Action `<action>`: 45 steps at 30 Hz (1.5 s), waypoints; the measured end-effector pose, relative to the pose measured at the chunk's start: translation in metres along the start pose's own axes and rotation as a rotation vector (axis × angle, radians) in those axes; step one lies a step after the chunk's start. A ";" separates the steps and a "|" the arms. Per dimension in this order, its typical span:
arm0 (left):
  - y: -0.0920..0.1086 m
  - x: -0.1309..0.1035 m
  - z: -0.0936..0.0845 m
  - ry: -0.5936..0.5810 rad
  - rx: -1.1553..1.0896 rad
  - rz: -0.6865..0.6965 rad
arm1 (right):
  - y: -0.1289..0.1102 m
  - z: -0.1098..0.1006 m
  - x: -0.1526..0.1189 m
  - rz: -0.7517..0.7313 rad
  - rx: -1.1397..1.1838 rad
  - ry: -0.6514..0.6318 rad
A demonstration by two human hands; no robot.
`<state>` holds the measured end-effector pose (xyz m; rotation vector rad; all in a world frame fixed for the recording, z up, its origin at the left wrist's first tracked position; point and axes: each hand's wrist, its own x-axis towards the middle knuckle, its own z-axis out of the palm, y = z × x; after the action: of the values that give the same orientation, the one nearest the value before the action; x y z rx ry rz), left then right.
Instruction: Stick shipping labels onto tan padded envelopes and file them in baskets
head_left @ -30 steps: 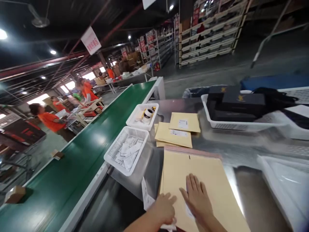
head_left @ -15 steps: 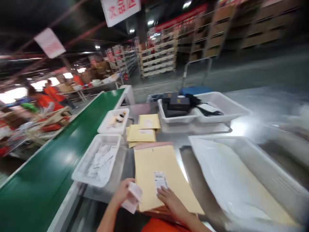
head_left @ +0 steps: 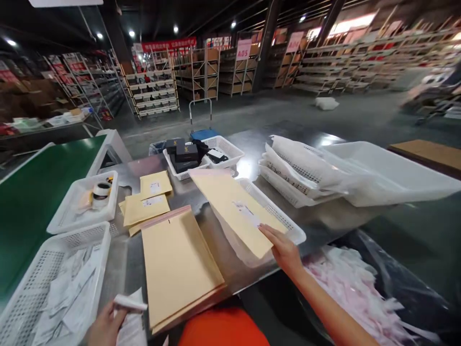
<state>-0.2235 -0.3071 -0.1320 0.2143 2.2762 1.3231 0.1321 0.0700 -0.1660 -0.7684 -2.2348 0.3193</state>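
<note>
A yellow mailer envelope [head_left: 226, 197] with a white printed label is pinched at its near right edge by my right hand [head_left: 286, 252]. It is over a white basket [head_left: 298, 234], whose contents it partly hides. My left hand [head_left: 106, 327], low at the left, is closed on a folded white paper slip [head_left: 131, 329]. Between my hands lies a stack of plain yellow mailer envelopes [head_left: 176, 269] on the metal table [head_left: 118, 269]. Smaller labelled mailers [head_left: 151, 197] overlap just beyond the stack.
Left of the table runs a green conveyor belt [head_left: 43, 182]. White baskets hold paper slips [head_left: 72, 293], tape rolls [head_left: 101, 190] and black boxes [head_left: 186, 153]. White bags [head_left: 306, 163] lie at the right, above a bin of pinkish strips [head_left: 353, 283].
My right hand has lifted the labelled mailer off the stack and carried it right over the basket. My left hand stays closed on paper. The view has turned right.
</note>
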 end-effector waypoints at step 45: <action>-0.050 -0.054 -0.021 -0.697 0.085 0.006 | -0.182 0.136 0.062 0.762 0.980 -0.757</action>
<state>-0.1811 -0.3691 -0.1474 0.6074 1.7305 0.9494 -0.0776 -0.0347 -0.1454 -0.9606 -1.8657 2.1582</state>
